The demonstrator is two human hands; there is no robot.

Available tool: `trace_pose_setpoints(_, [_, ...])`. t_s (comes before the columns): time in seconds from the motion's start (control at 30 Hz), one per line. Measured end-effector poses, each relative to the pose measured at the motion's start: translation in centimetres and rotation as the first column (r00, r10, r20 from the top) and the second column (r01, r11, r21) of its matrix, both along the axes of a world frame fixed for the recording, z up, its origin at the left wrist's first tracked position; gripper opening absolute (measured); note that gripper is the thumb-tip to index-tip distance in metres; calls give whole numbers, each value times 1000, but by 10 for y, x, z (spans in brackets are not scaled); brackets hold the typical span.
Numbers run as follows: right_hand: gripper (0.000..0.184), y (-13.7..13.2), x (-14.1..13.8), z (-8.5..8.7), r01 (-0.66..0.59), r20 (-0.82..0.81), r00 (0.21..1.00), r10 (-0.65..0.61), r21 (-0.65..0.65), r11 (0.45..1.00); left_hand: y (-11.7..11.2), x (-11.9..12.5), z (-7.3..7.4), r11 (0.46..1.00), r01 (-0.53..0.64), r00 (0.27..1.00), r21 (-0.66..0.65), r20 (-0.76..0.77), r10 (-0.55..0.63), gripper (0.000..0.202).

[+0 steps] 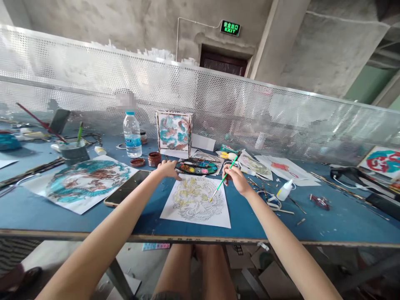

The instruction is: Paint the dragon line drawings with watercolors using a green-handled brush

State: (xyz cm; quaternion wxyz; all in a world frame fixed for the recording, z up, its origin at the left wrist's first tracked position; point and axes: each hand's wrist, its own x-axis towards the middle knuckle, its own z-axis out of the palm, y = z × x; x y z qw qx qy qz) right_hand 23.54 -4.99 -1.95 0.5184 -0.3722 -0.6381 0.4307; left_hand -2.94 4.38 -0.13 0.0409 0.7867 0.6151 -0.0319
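My right hand [236,178] is closed around a slim paintbrush [222,181] with a green handle, slanting down to the left. Its yellowish tip meets or hovers just over a white sheet [199,221] bearing a round line drawing, partly coloured yellow on the left. Beside the sheet's upper left corner, my left hand [169,168] has its fingers apart, the thumb pointing to the paper. A dark oval paint palette [197,166] with several colour blobs lies just behind the sheet, close to the left fingertips; whether they touch it I cannot tell.
At left are a phone [126,189], a teal-brown painted sheet [89,181], a water cup [74,153] and a water bottle [132,135]. An open brown paint jar [154,159] stands behind my left hand. A white glue bottle [284,190] is at right. A perforated metal screen [218,104] borders the table.
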Motion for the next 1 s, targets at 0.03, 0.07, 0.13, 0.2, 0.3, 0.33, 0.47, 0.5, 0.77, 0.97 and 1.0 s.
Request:
trace_pose_setpoints(0.03, [19,-1,0,0,-12,2,1000,12,-8,1000,1,0,-1,1000,2,1000,-2,1,-2,96])
trace_pose_setpoints(0.07, [19,-2,-1,0,-27,4,1000,27,-11,1000,2,-1,-2,1000,6,1000,-3,3,-6,96])
trace_pose_setpoints(0.13, [19,-5,-4,2,-61,9,998,61,-10,998,5,-1,-4,1000,9,1000,-3,4,-9,97])
trace_pose_setpoints(0.2, [18,-7,-6,3,-92,21,996,92,-9,996,8,-2,-5,1000,8,1000,-2,8,-8,97])
trace_pose_setpoints(0.3, [19,-9,-7,3,-105,49,993,105,-8,994,11,-2,-7,1000,6,1000,-14,18,-6,98])
trace_pose_setpoints(0.33, [20,-10,-7,3,-103,62,993,103,-8,995,12,-2,-7,1000,8,1000,-17,23,-8,99])
trace_pose_setpoints(0.47, [21,-10,-6,4,-76,120,990,76,-2,997,16,-2,-9,1000,19,999,-17,35,-18,101])
trace_pose_setpoints(0.5, [21,-11,-5,5,-64,135,989,64,1,998,17,-3,-9,1000,18,999,-17,36,-18,101])
trace_pose_setpoints(0.77, [22,-12,3,11,23,84,996,-27,53,998,26,-7,-16,999,38,997,-26,64,-37,105])
trace_pose_setpoints(0.97, [30,-12,-4,9,-18,34,999,17,27,999,31,-8,-20,998,50,997,-46,61,-47,106])
trace_pose_setpoints(1.0, [31,-12,-5,8,-30,50,998,29,26,999,31,-8,-20,998,50,997,-43,57,-48,106])
